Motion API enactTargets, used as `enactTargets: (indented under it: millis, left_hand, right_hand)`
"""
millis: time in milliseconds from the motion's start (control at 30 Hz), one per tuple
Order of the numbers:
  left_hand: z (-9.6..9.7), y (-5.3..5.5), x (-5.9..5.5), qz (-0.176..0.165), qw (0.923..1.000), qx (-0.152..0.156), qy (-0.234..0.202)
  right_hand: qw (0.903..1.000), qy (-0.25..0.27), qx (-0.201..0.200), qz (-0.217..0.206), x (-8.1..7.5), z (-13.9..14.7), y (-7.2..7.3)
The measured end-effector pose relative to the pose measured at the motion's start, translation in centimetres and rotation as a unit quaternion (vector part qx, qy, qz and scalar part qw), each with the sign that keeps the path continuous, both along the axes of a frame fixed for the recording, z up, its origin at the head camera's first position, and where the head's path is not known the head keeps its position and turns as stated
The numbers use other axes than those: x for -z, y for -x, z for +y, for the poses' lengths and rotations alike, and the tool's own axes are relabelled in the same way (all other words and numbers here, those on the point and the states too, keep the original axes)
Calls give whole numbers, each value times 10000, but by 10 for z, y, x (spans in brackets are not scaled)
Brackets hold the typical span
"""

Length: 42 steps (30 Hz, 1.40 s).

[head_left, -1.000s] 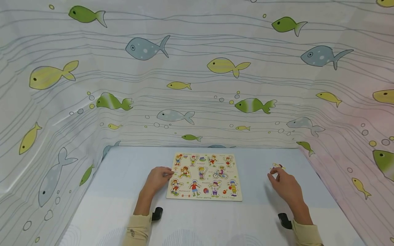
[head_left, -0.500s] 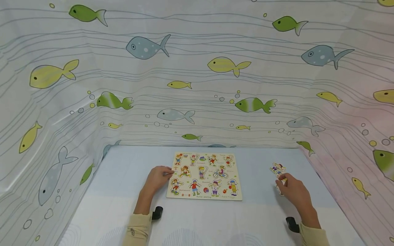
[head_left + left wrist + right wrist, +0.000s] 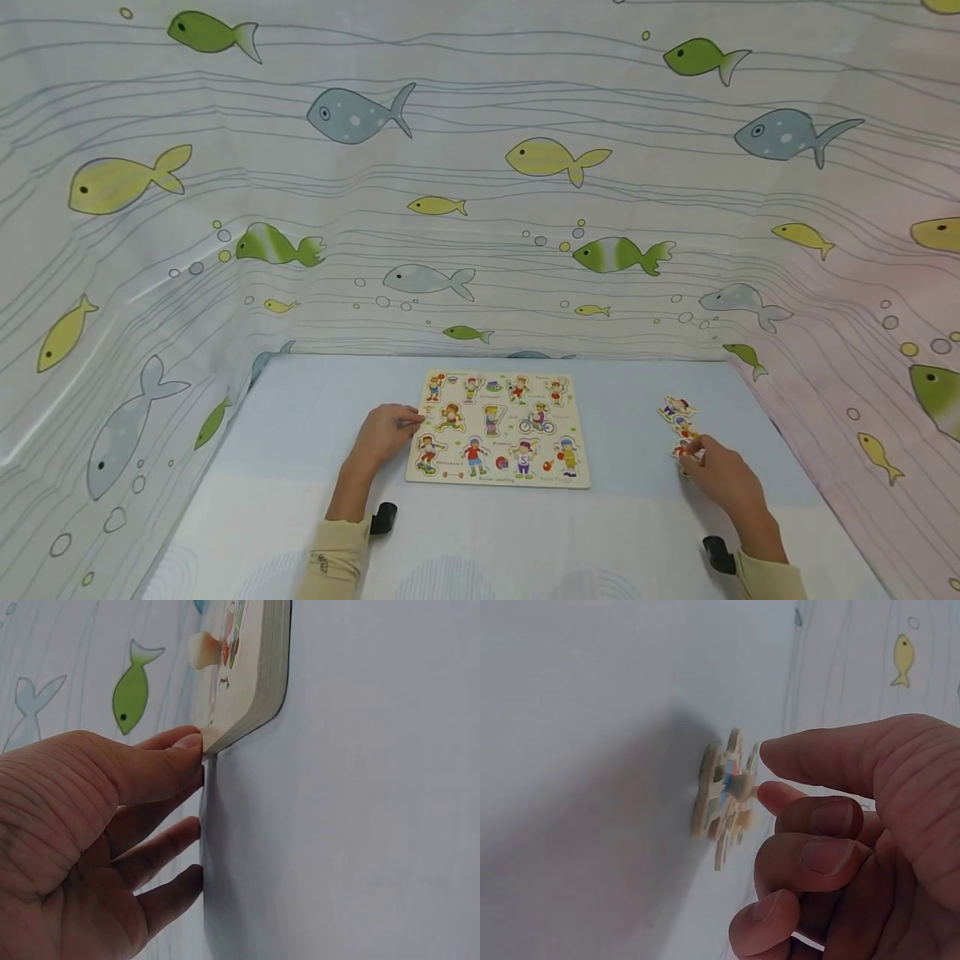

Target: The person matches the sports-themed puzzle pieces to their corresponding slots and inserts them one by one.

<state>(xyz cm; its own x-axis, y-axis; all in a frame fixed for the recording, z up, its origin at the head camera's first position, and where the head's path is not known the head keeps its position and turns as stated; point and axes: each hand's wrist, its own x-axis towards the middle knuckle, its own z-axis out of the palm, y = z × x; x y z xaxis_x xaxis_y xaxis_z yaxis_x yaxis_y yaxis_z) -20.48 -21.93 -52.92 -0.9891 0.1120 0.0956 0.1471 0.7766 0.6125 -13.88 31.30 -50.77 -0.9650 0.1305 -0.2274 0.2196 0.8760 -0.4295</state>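
Observation:
On the table lies a wooden knob puzzle board [image 3: 498,427] with sports figures. My left hand [image 3: 386,435] is at its left edge; in the left wrist view the thumb and index tips touch the board's edge [image 3: 251,705], while the other fingertips rest on the table. Off to the right, several loose figure-shaped puzzle pieces [image 3: 677,407] lie in a column. My right hand [image 3: 726,477] is at the nearest piece and partly covers it. The right wrist view shows a wooden knob [image 3: 742,785] by its thumb and index tips, which stand apart; the other fingers are curled.
A pale blue and white cloth covers the table [image 3: 525,533]. Fish-printed curtain [image 3: 480,242] surrounds it at the back and both sides. A wooden knob [image 3: 204,650] rises from the board in the left wrist view. Black wrist cameras [image 3: 384,519] show at both wrists.
My right hand has moved back toward me and slightly right along the loose pieces, uncovering more of them. The left hand and the board stay in place.

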Motion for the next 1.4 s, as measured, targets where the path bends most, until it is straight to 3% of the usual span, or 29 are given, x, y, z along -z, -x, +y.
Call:
enactTargets:
  millis: [533, 1400]
  left_hand:
    - [0, 1, 0, -23, 10000, 43, 13]
    - [-1, 1, 1, 21, 10000, 62, -25]
  right_hand:
    - [9999, 25, 136, -22, 14, 6, 4]
    - [10000, 19, 32, 66, 10, 4, 6]
